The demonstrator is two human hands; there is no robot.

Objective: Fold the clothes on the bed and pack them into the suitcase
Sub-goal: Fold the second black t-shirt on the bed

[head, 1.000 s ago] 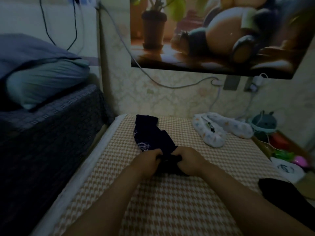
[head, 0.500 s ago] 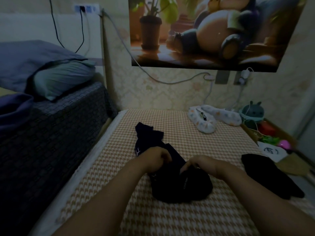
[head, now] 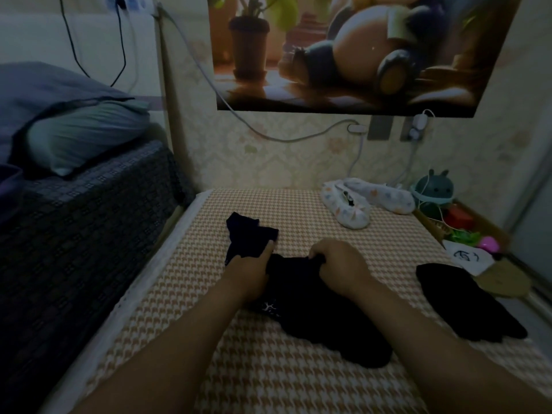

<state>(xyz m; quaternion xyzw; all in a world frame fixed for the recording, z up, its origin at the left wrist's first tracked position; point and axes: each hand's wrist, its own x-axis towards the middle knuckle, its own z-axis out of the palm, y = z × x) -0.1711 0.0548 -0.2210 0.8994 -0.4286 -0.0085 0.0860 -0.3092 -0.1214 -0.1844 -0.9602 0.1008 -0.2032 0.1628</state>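
A dark navy garment (head: 313, 318) with a small white print lies crumpled in the middle of the houndstooth bed cover (head: 268, 377). Its far end (head: 248, 237) stretches toward the wall. My left hand (head: 254, 264) holds the cloth at its left side, one finger pointing along it. My right hand (head: 337, 264) grips a bunched fold on the right, fingers curled. A second black garment (head: 466, 303) lies at the right edge of the bed. No suitcase is in view.
A white patterned cloth item (head: 358, 201) lies near the wall. A teal round toy (head: 433, 189), cables and small coloured things (head: 466, 234) fill the right corner. A raised dark bed with a pillow (head: 83, 135) stands on the left.
The view has dropped and moved closer. Both hands have drawn the navy garment toward me, and more of it now lies bunched between my forearms.
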